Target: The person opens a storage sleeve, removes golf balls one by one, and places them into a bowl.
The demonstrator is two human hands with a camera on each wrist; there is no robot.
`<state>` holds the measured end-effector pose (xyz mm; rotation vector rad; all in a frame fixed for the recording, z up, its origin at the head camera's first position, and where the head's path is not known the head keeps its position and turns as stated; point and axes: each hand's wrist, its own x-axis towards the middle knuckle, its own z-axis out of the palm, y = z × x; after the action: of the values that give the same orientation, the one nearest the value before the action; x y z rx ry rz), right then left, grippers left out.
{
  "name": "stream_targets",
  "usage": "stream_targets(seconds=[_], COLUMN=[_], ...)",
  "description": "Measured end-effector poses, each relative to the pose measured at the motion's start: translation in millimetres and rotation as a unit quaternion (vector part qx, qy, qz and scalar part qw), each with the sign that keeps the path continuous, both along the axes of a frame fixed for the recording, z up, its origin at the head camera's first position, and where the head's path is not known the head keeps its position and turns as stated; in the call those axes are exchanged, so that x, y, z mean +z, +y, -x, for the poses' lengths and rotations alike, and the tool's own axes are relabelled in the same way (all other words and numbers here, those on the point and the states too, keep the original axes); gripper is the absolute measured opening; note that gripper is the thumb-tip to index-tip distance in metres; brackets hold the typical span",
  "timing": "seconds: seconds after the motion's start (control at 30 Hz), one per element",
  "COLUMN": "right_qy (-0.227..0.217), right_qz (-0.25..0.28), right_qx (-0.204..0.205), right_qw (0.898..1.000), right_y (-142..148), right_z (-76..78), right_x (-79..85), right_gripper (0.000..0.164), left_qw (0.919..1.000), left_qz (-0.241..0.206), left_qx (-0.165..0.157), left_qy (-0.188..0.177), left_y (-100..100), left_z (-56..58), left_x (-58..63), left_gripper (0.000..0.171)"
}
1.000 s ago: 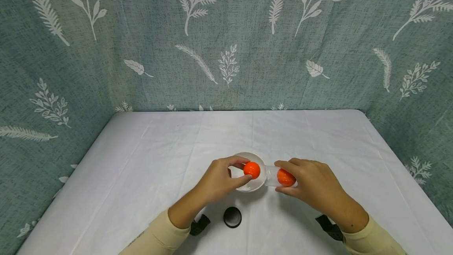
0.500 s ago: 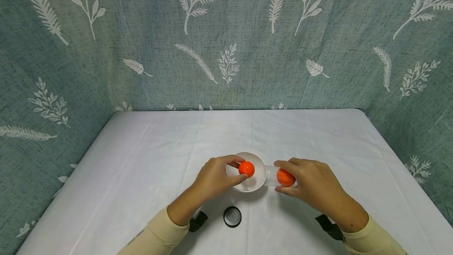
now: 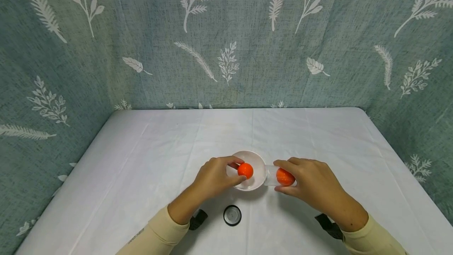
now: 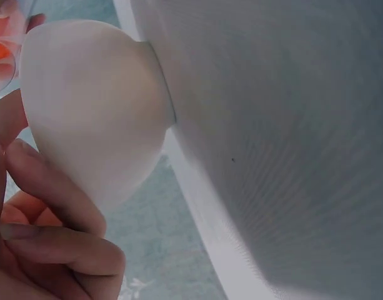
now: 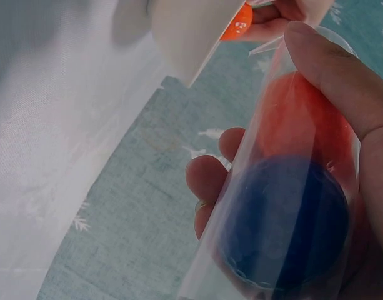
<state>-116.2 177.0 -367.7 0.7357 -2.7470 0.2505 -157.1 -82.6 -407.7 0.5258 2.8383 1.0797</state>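
Note:
My left hand (image 3: 214,178) pinches an orange ball (image 3: 245,171) between thumb and fingers, over the white bowl (image 3: 259,162). Seen from the left wrist, the bowl's outer wall (image 4: 94,106) is close beside the curled fingers. My right hand (image 3: 315,180) grips a clear plastic tube (image 3: 270,175) lying on its side, its mouth beside the bowl's right rim. Inside the tube are an orange ball (image 3: 285,177) and, behind it in the right wrist view, a dark blue ball (image 5: 282,225). The palm hides the tube's far end in the head view.
A round black-rimmed lid (image 3: 232,215) lies on the white-covered table (image 3: 159,145) in front of the bowl. Green leaf-patterned cloth (image 3: 247,89) stands behind the table and along both sides. A black strap (image 3: 198,219) shows by the left wrist.
My left hand has drawn the orange ball slightly left, away from the tube's mouth, over the bowl. The right hand and tube have stayed almost still.

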Motion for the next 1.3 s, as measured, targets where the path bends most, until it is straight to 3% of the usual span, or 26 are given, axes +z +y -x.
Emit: stream_targets(seconds=[0.3,0.77,1.1,1.3], right_qy=[0.008,0.008,-0.007,-0.003], right_qz=[0.008,0.009,0.001,-0.004], right_qx=[0.01,0.009,-0.005,-0.004], right_qw=[1.0,1.0,1.0,1.0], right_y=[-0.2,-0.2,-1.0,-1.1], right_z=[0.7,0.1,-0.3,-0.6], right_x=[-1.5,-0.6,1.6,0.8], right_gripper=[0.056,0.056,0.057,0.057], left_qw=[0.9992,0.9979,0.9954,0.9958], left_qz=[0.03,0.057,0.084,0.031], left_qx=[-0.008,-0.015,0.008,-0.004], left_qy=[-0.024,-0.026,0.047,0.086], left_y=[2.4,4.4,4.6,8.0], left_z=[2.6,2.0,-3.4,-8.1], left_x=[-4.0,-2.4,4.5,9.9], left_gripper=[0.036,0.036,0.029,0.021])
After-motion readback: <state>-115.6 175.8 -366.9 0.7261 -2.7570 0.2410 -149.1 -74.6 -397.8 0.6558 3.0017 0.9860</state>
